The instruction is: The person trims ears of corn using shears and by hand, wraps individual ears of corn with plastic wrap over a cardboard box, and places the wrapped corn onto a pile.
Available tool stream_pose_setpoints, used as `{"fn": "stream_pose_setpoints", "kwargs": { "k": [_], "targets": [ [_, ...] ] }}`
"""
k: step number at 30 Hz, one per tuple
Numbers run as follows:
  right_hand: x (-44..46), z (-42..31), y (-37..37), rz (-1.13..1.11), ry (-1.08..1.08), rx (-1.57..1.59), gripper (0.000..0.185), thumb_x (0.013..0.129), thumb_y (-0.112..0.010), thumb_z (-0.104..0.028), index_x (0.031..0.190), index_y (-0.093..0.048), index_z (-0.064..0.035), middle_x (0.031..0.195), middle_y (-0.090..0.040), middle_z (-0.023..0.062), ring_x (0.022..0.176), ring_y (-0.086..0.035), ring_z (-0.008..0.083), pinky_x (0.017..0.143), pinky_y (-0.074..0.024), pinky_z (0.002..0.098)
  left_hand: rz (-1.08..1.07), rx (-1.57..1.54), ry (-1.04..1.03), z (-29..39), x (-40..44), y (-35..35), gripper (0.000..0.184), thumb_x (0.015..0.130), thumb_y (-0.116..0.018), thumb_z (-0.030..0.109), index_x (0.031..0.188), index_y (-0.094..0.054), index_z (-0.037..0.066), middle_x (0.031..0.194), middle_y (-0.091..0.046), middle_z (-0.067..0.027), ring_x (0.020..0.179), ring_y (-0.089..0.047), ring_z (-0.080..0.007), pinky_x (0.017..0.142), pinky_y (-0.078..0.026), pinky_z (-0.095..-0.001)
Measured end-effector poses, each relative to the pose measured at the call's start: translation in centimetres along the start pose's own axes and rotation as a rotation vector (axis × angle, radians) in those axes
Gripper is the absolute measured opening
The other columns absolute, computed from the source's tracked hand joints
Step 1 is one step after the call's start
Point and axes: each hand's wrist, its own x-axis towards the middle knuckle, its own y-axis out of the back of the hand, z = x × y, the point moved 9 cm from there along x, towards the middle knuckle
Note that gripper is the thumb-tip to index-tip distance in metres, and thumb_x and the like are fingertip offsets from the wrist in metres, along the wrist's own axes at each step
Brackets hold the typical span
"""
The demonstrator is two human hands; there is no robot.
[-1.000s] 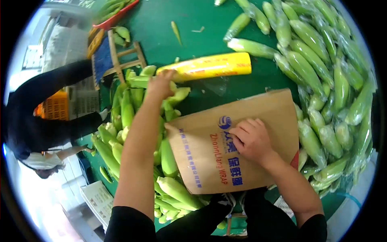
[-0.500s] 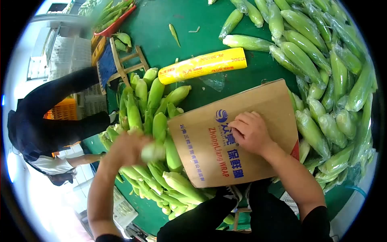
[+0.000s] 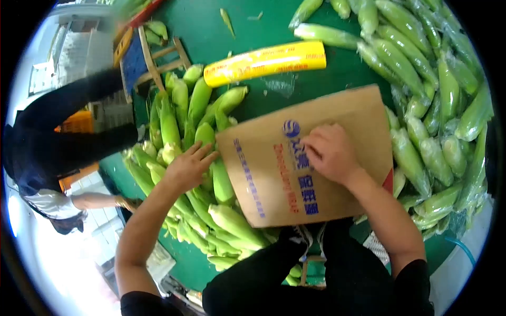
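Observation:
My left hand (image 3: 191, 167) is over the pile of unwrapped corn (image 3: 232, 224), its fingers spread beside a green ear, with nothing held. My right hand (image 3: 331, 152) rests on a flat brown cardboard piece (image 3: 263, 174) with blue and red print; its fingers are curled and what they hold, if anything, is hidden. Beyond the cardboard lies a yellow roll of wrap (image 3: 266, 63). A scrap of clear film (image 3: 279, 85) is on the green floor near the roll.
Film-wrapped corn (image 3: 406, 158) is heaped on the right. At the left, another person (image 3: 63, 126) bends over beside a small wooden stool (image 3: 153, 58) with a blue seat. Behind that person are an orange crate (image 3: 79, 122) and pale crates. A red basin (image 3: 142, 16) stands at the top.
My left hand moved from near the yellow roll down to the corn pile, passing with a pale green ear that is no longer in it. My right hand stayed on the cardboard.

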Motion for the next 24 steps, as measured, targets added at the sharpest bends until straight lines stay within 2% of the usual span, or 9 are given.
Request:
{"fn": "stream_pose_setpoints", "kwargs": {
  "k": [6, 8, 11, 14, 16, 18, 20, 23, 24],
  "targets": [
    [0.5, -0.5, -1.0, -0.067, 0.027, -0.045, 0.012, 0.078, -0.072, -0.010, 0.090, -0.070, -0.0129, 0.089, -0.064, 0.0032, 0.085, -0.062, 0.0250, 0.073, -0.0441, 0.0392, -0.099, 0.256, -0.410, 9.7, -14.7, 1.6, 0.046, 0.083, -0.072, 0.028, 0.124, -0.068, 0.009, 0.146, -0.053, -0.0130, 0.139, -0.045, -0.0362, 0.104, -0.051, -0.0492],
    [0.5, -1.0, -1.3, -0.080, 0.027, -0.056, 0.012, 0.078, -0.072, -0.011, 0.090, -0.070, -0.0132, 0.089, -0.064, 0.0031, 0.084, -0.062, 0.0246, 0.073, -0.0441, 0.0388, -0.252, 0.350, -0.556, 15.9, -19.6, -0.1, 0.032, 0.086, -0.067, 0.027, 0.112, -0.074, 0.010, 0.139, -0.058, -0.0116, 0.134, -0.049, -0.0336, 0.100, -0.052, -0.0516],
    [0.8, -0.9, -1.1, -0.083, 0.021, -0.090, 0.012, 0.079, -0.073, -0.012, 0.090, -0.071, -0.0134, 0.089, -0.064, 0.0028, 0.084, -0.062, 0.0239, 0.074, -0.0440, 0.0381, -0.707, -0.020, -0.661, 18.3, -19.8, -2.3, 0.028, 0.088, -0.063, 0.030, 0.108, -0.075, 0.014, 0.117, -0.069, -0.0118, 0.112, -0.065, -0.0304, 0.086, -0.057, -0.0490],
    [0.6, -0.8, -1.0, -0.077, 0.036, -0.072, 0.013, 0.078, -0.072, -0.012, 0.091, -0.071, -0.0132, 0.088, -0.064, 0.0028, 0.085, -0.062, 0.0235, 0.074, -0.0442, 0.0379, -0.931, -0.120, 0.023, 9.3, -9.0, -2.8, 0.030, 0.092, -0.059, 0.034, 0.108, -0.073, 0.014, 0.092, -0.073, -0.0132, 0.085, -0.073, -0.0310, 0.073, -0.057, -0.0473],
    [0.4, -0.7, -1.0, -0.076, 0.030, -0.062, 0.014, 0.078, -0.072, -0.013, 0.092, -0.071, -0.0131, 0.088, -0.064, 0.0028, 0.085, -0.062, 0.0234, 0.075, -0.0444, 0.0381, -0.035, -0.750, 0.390, -0.5, 1.0, 2.5, 0.029, 0.098, -0.059, 0.033, 0.106, -0.069, 0.007, 0.096, -0.071, -0.0186, 0.086, -0.070, -0.0381, 0.074, -0.056, -0.0481],
    [0.3, -0.6, -1.3, -0.085, 0.024, -0.057, 0.015, 0.078, -0.072, -0.013, 0.092, -0.071, -0.0131, 0.088, -0.063, 0.0029, 0.085, -0.062, 0.0232, 0.075, -0.0443, 0.0383, 0.540, -0.275, 0.197, -6.1, 9.4, 4.8, 0.046, 0.095, -0.066, 0.038, 0.123, -0.060, 0.002, 0.101, -0.071, -0.0184, 0.091, -0.069, -0.0382, 0.080, -0.055, -0.0471],
    [0.3, -0.4, -1.1, -0.070, 0.026, -0.055, 0.015, 0.077, -0.072, -0.012, 0.092, -0.071, -0.0133, 0.088, -0.064, 0.0027, 0.083, -0.062, 0.0230, 0.075, -0.0443, 0.0382, 0.398, -0.145, 0.420, -11.4, 16.7, -0.9, 0.071, 0.085, -0.075, 0.046, 0.134, -0.053, 0.000, 0.115, -0.070, -0.0196, 0.104, -0.068, -0.0378, 0.089, -0.054, -0.0456],
    [0.3, -0.5, -0.7, -0.036, 0.034, -0.043, 0.014, 0.075, -0.074, -0.010, 0.089, -0.071, -0.0136, 0.087, -0.064, 0.0020, 0.080, -0.062, 0.0223, 0.073, -0.0445, 0.0374, -0.053, -0.490, 0.630, -13.2, 20.6, -6.8, 0.096, 0.071, -0.086, 0.050, 0.145, -0.047, 0.004, 0.136, -0.063, -0.0205, 0.118, -0.064, -0.0359, 0.098, -0.052, -0.0468],
    [0.1, -0.3, -0.7, -0.043, 0.031, -0.042, 0.014, 0.075, -0.074, -0.010, 0.088, -0.070, -0.0137, 0.087, -0.064, 0.0021, 0.080, -0.062, 0.0224, 0.072, -0.0443, 0.0375, -0.048, -0.423, 0.662, -13.6, 20.7, -7.2, 0.090, 0.071, -0.086, 0.048, 0.143, -0.049, 0.009, 0.131, -0.066, -0.0185, 0.117, -0.065, -0.0359, 0.098, -0.052, -0.0469]
  ]
}}
